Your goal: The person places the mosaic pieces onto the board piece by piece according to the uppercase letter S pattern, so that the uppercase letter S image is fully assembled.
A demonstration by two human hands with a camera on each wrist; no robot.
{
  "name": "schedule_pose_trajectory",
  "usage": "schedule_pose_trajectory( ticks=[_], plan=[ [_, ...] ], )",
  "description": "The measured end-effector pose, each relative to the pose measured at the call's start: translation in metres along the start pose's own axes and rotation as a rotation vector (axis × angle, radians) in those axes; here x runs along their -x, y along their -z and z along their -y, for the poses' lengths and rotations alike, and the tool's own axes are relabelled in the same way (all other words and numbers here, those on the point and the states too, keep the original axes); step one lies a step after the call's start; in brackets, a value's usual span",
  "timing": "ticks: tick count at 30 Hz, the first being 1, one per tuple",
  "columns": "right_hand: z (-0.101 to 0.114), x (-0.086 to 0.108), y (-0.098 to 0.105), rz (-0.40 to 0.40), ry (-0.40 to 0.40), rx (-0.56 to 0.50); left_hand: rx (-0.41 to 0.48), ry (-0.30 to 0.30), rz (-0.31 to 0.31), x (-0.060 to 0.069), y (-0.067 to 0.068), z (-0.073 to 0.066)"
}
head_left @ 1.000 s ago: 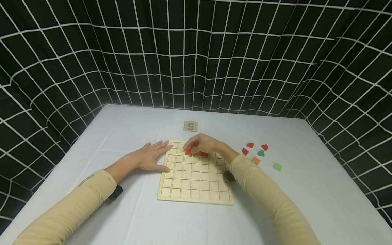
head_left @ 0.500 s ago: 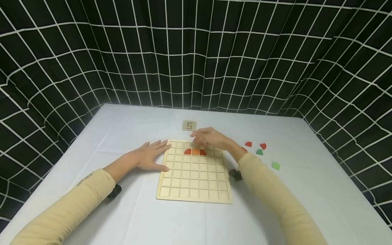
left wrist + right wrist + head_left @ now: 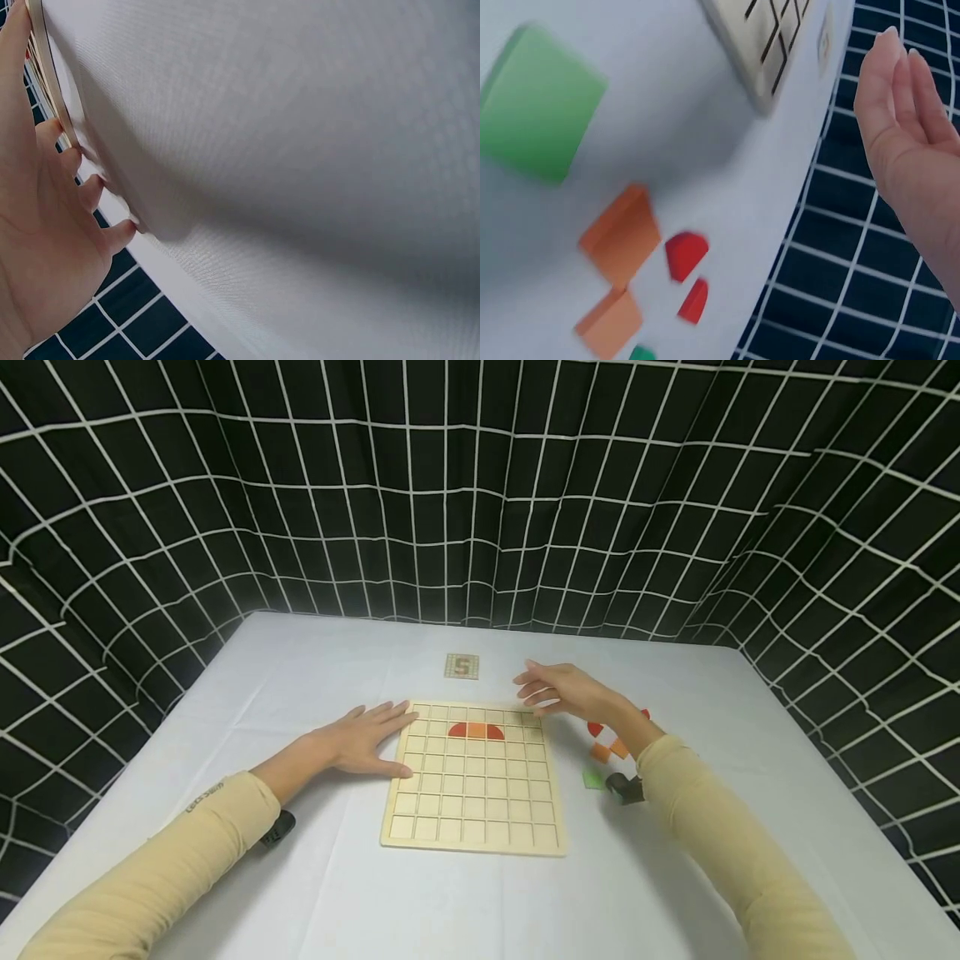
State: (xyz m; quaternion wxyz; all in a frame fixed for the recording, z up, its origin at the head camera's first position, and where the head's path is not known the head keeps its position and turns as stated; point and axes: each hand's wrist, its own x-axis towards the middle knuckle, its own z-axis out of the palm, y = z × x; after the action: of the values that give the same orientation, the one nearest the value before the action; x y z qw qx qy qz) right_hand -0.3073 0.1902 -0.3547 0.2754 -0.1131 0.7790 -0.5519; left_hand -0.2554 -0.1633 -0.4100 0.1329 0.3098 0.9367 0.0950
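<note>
A pale wooden board with a grid of square cells lies on the table. In one of its upper rows an orange square tile sits between two red quarter-round tiles, the left red tile and the right red tile. Fingers spread, my left hand rests at the board's left edge, with thumb and fingertips touching it. My right hand is raised just beyond the board's upper right corner, its fingers loosely bent and nothing visible in them. The right wrist view also shows this hand holding nothing.
Loose tiles lie right of the board, partly under the right arm: a light green square, an orange tile, another orange tile, a red tile and a green tile. Behind the board lies a small patterned card.
My right hand has left the orange tile between the red ones and moved right, off the board. The left hand stays in place.
</note>
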Motion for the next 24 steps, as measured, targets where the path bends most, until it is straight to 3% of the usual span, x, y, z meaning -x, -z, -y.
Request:
schedule_pose_trajectory(
  ticks=[6, 13, 24],
  plan=[
    [-0.009, 0.015, 0.014, -0.014, -0.033, -0.043, 0.001, -0.003, 0.003, 0.001, 0.001, -0.001],
    [-0.025, 0.032, 0.023, 0.007, -0.015, -0.072, 0.001, -0.006, -0.001, 0.001, 0.001, -0.002],
    [-0.047, 0.053, 0.028, -0.028, -0.038, -0.130, 0.001, 0.007, 0.006, 0.000, 0.000, 0.000]
  ],
)
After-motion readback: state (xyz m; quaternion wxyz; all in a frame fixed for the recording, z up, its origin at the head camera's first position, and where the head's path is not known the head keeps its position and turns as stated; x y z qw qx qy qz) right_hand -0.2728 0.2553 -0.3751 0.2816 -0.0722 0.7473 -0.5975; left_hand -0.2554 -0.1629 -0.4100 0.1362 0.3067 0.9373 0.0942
